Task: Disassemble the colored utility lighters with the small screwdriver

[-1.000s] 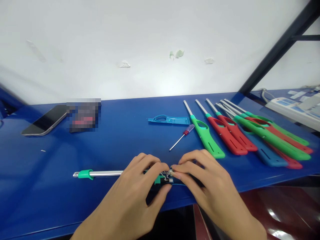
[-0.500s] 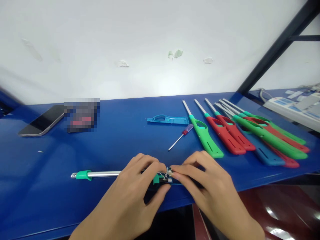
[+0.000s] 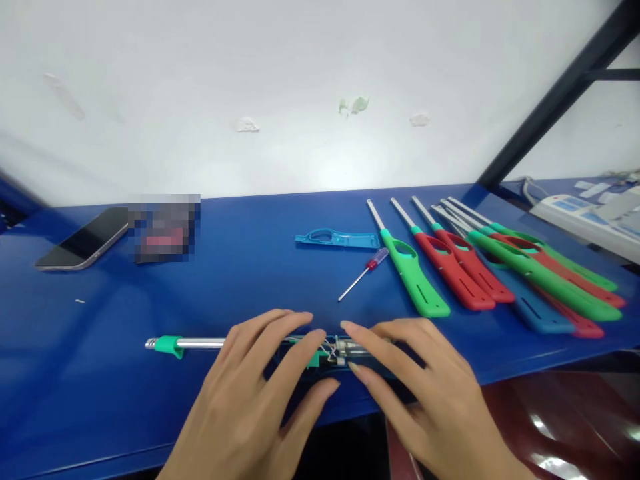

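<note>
An opened gas lighter lies along the front of the blue table, its metal tube pointing left with a loose green collar near the tip. White wires, a green trigger part and a clear fuel tank show inside the body. My left hand rests over its middle, fingers spread. My right hand is over the tank end, with thumb and forefinger apart on either side of it. Both palms hide parts of the body. Beyond them are a blue handle half-shell and a small screwdriver.
Several assembled lighters in green, red and blue lie at the right, some stacked. A phone and a blurred dark item are at the back left. A white wall closes off the rear; a dark frame bar slants at right.
My right thumb and forefinger have parted from their pinch at the tank end. My left fingers have spread and lifted slightly, and the tank shows more fully.
</note>
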A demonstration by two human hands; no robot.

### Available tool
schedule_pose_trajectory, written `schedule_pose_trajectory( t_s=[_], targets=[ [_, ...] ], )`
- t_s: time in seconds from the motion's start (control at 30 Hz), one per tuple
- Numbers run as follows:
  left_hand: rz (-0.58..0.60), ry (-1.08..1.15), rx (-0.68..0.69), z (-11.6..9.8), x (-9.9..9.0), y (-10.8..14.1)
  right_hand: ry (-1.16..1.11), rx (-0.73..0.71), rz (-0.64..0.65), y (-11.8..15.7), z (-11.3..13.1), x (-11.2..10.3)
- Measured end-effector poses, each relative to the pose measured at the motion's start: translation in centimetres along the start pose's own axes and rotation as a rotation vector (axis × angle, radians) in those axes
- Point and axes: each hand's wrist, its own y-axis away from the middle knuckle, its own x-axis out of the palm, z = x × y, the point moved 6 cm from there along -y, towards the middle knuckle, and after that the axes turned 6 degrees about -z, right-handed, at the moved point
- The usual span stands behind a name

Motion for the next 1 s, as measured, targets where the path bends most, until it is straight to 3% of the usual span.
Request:
schedule_pose_trajectory(
  t_s=[0.13, 0.23, 0.3, 0.47, 0.87, 1.0],
  targets=[
    [0.003, -0.004, 0.018, 0.1, -0.6, 1.4, 0.0, 0.009, -0.039, 0.0, 0.1, -0.2],
    [0.065, -0.051, 0.099, 0.0, -0.3, 2.5, -0.037, 0.018, -0.047, -0.1, 0.1, -0.2],
    [0.04, -0.065, 0.121, 0.0, -0.1, 3.0, -0.072, 0.014, -0.047, -0.2, 0.2, -0.2],
    [-0.025, -0.036, 0.047, 0.1, 0.4, 3.7, -0.113, 0.017, -0.073, -0.3, 0.1, -0.4],
    [0.072, -0.157, 0.172, -0.5, -0.1, 2.7, -0.125, -0.005, -0.038, -0.3, -0.1, -0.2],
    [0.038, -0.124, 0.16, -0.3, -0.3, 2.1, -0.118, -0.013, -0.038, -0.2, 0.0, -0.2]
  ],
)
